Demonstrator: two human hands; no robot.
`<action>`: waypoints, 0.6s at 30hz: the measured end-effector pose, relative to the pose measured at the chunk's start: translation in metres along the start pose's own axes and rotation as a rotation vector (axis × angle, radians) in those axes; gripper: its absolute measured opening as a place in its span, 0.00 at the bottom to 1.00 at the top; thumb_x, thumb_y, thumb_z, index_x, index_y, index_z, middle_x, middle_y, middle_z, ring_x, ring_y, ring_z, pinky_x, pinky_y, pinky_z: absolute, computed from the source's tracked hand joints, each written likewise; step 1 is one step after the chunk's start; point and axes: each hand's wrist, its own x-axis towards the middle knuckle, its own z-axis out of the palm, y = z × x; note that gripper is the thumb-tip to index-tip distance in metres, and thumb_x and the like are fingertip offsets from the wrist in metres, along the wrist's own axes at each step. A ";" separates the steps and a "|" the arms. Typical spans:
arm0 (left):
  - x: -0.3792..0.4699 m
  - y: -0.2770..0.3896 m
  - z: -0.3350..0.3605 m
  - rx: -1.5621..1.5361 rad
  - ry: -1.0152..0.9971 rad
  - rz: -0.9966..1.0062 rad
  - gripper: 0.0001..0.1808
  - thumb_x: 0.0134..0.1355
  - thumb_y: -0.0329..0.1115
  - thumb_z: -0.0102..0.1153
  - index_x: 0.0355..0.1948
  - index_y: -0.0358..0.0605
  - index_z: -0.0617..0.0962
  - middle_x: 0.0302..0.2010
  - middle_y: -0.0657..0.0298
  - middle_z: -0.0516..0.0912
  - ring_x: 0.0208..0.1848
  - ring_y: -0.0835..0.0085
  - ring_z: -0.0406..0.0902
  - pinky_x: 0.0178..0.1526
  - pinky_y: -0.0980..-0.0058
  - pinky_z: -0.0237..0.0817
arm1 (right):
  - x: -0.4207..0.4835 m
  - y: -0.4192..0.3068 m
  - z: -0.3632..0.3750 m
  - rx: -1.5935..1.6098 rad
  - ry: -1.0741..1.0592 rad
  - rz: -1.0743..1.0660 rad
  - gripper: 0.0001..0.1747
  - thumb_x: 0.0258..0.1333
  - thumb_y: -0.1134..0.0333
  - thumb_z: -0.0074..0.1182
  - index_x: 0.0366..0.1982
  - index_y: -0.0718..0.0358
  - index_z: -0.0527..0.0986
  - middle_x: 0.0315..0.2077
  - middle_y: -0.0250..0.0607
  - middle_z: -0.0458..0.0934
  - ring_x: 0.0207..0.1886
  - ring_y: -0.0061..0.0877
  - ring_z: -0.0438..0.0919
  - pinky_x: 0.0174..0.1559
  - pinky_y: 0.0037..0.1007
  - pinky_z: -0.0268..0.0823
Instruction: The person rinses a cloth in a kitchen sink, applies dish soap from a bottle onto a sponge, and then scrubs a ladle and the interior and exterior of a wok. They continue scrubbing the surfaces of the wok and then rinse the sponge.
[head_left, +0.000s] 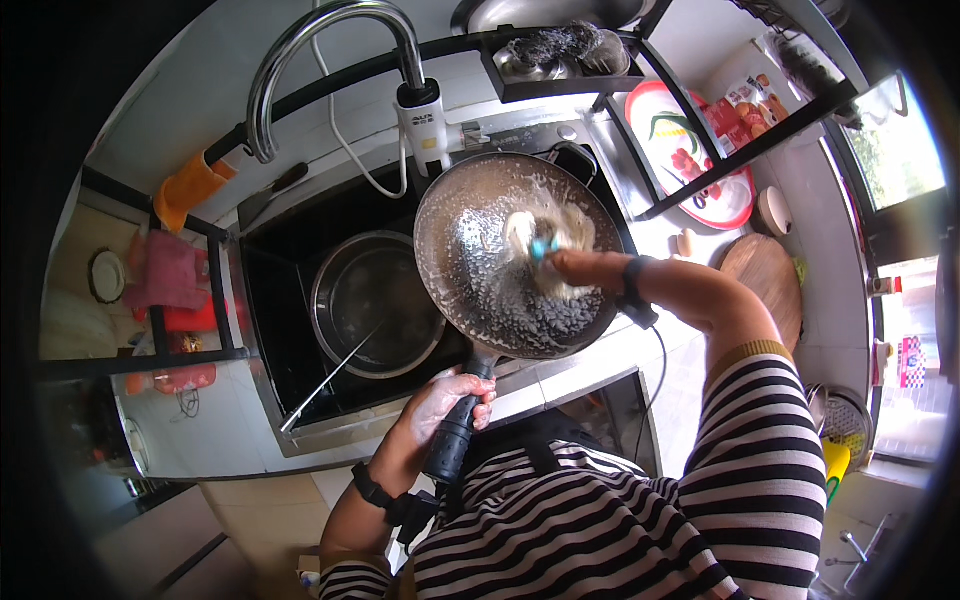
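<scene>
My left hand (451, 401), with white suds on its skin, is closed around the black handle (452, 444) of a wok (450, 262). The wok is tilted over the sink's right part, and foam covers much of its inner face. My right hand (577, 266) is inside the wok and holds a scrubbing tool, blurred, with a turquoise part (541, 246) and pale suds around it. Left of the wok a round metal pot (319, 307) with cloudy liquid stands in the black sink, with a thin metal utensil (330, 390) leaning out over the front edge.
A chrome faucet (259, 90) arches above the sink. Beyond the wok hangs a rack tray (525, 94) with steel-wool scrubbers. To the right are a red-rimmed tray (742, 202), eggs (685, 242) and a round wooden board (765, 289). A knife (277, 187) lies behind the sink's left side.
</scene>
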 end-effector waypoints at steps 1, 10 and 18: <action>0.000 0.000 0.000 -0.010 -0.005 0.004 0.09 0.53 0.27 0.51 0.34 0.34 0.69 0.25 0.61 0.71 0.22 0.74 0.70 0.26 0.77 0.65 | -0.003 -0.022 -0.002 0.081 -0.059 0.015 0.12 0.50 0.77 0.45 0.39 0.67 0.72 0.36 0.45 0.75 0.33 0.35 0.76 0.38 0.35 0.70; 0.002 0.000 0.001 -0.017 0.003 0.001 0.08 0.54 0.26 0.51 0.34 0.34 0.69 0.25 0.60 0.72 0.22 0.74 0.70 0.25 0.77 0.66 | 0.052 -0.138 -0.016 0.506 0.081 -0.044 0.22 0.42 0.75 0.55 0.45 0.61 0.70 0.36 0.42 0.76 0.37 0.29 0.76 0.40 0.27 0.70; -0.003 0.003 0.006 -0.004 0.013 0.011 0.09 0.53 0.27 0.51 0.34 0.35 0.69 0.25 0.61 0.71 0.22 0.75 0.70 0.26 0.78 0.65 | 0.028 -0.061 0.005 0.322 -0.034 -0.168 0.05 0.50 0.72 0.53 0.30 0.63 0.72 0.31 0.43 0.76 0.35 0.34 0.76 0.40 0.32 0.69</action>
